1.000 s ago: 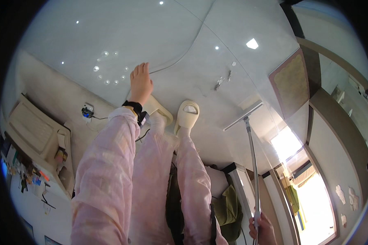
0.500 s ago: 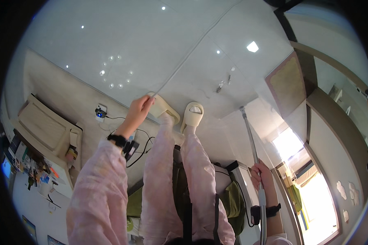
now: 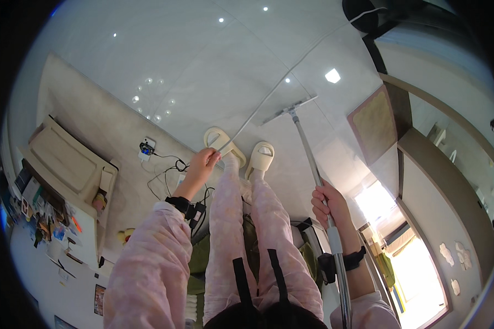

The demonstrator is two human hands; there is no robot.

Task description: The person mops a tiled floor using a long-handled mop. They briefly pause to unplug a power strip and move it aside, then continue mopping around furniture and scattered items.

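Note:
My left hand (image 3: 202,167) is closed on a white cord (image 3: 266,98), which runs from my fingers across the floor to the far right. My right hand (image 3: 330,204) wraps round the grey metal pole of a flat-headed mop (image 3: 307,153). The mop's thin, wide head (image 3: 291,111) rests on the shiny tiles, ahead of my feet and just right of the cord. On my feet are cream slippers (image 3: 261,156), and the cord passes over or beside the left one.
A dark round object (image 3: 361,15) is at the cord's far end. Beside my left arm lie black cables (image 3: 167,171) and a small white device (image 3: 147,147). A beige cabinet (image 3: 68,156) stands left, a framed mat-like panel (image 3: 373,120) right. Green cloth (image 3: 200,263) shows behind my legs.
The mop has been pushed forward and to the left, and its whole head is now visible. My left hand has come slightly back and right, still holding the cord. The view has shifted a little.

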